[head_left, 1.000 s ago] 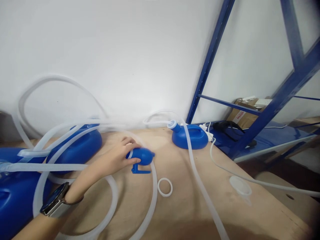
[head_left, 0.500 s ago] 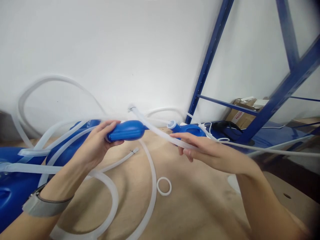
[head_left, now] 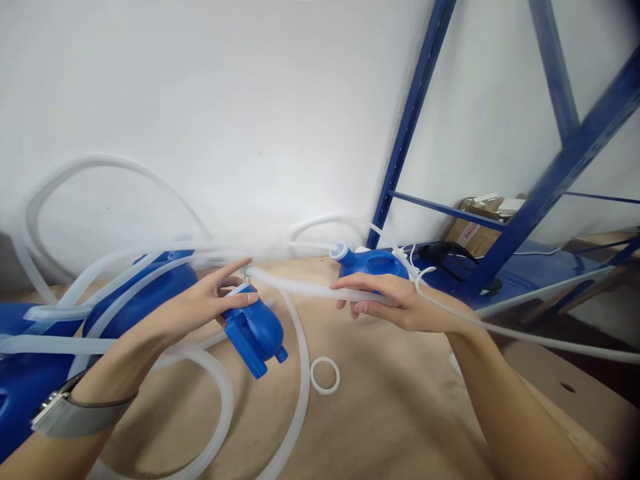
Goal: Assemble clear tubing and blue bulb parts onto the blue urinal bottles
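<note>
My left hand [head_left: 220, 297] grips a small blue plastic jug [head_left: 265, 330] by its neck, with the rounded body and flat handle tilted down to the right. My right hand [head_left: 383, 300], fingers closed, holds a translucent white hose [head_left: 305, 290] that runs left towards the jug. A thin wire clip [head_left: 247, 272] sits around the hose's far end, beside my left fingertips and close to the jug's mouth. I cannot tell whether the hose touches the mouth. Behind my right hand lies another blue jug [head_left: 345, 257] with a white ringed mouth.
A white ring [head_left: 325, 375] lies on the brown tabletop [head_left: 370, 393]. More hoses [head_left: 225, 400] curl across the table and up against the wall. Large blue containers [head_left: 150, 287] stand at the left. A blue metal rack [head_left: 405, 147] and a cardboard box [head_left: 473, 230] are at the right.
The jug in my left hand has turned from lying level to tilted downward, showing its handle. The hose end has come down and left to the jug's mouth.
</note>
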`<state>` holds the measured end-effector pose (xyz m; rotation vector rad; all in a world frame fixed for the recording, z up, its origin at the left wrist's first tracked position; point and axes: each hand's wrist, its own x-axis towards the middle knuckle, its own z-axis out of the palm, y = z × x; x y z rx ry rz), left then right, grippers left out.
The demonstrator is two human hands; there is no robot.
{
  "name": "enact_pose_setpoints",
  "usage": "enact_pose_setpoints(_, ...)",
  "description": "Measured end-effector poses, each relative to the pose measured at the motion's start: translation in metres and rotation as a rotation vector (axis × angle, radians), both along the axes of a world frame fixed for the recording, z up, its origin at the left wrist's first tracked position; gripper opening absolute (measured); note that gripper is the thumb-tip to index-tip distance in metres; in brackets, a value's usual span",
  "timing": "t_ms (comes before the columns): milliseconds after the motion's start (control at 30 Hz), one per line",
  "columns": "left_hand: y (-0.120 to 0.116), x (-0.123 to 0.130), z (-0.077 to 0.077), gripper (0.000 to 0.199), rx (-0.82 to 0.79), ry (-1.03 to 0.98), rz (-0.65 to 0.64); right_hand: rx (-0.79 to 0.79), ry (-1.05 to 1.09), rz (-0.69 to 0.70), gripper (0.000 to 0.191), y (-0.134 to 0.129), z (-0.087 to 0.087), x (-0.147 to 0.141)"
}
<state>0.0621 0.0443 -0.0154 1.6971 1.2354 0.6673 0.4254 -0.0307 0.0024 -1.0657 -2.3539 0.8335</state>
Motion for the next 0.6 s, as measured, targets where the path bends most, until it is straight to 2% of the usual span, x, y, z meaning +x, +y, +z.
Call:
enact_pose_setpoints(100,0.005,-0.001,0.0,0.074,0.06,-0.037,-0.007,0.06,-0.14,-0.054,0.042,0.0,0.002,-0.001)
enact_pose_setpoints(200,-0.001,0.008,0.003,0.076,0.171,-0.09,0.061,0.343,-0.327,-0.166,0.044,-0.001,-0.004,-0.016)
enact_pose_setpoints(300,-0.017,0.028,-0.001,0.085,0.268,-0.138,0.149,0.64,-0.298,-0.27,0.061,-0.003,-0.019,-0.05)
enact_pose_setpoints(367,-0.029,0.044,-0.008,0.085,0.334,-0.13,0.168,0.71,-0.226,-0.327,0.06,-0.005,-0.029,-0.077)
enact_pose_setpoints(500,-0.047,0.065,-0.02,0.078,0.459,-0.091,0.071,0.617,-0.165,-0.443,0.053,-0.003,-0.037,-0.109)
enact_pose_setpoints(600,-0.048,0.065,-0.016,0.086,0.411,-0.165,0.041,0.525,-0.058,-0.38,0.047,0.002,-0.029,-0.102)
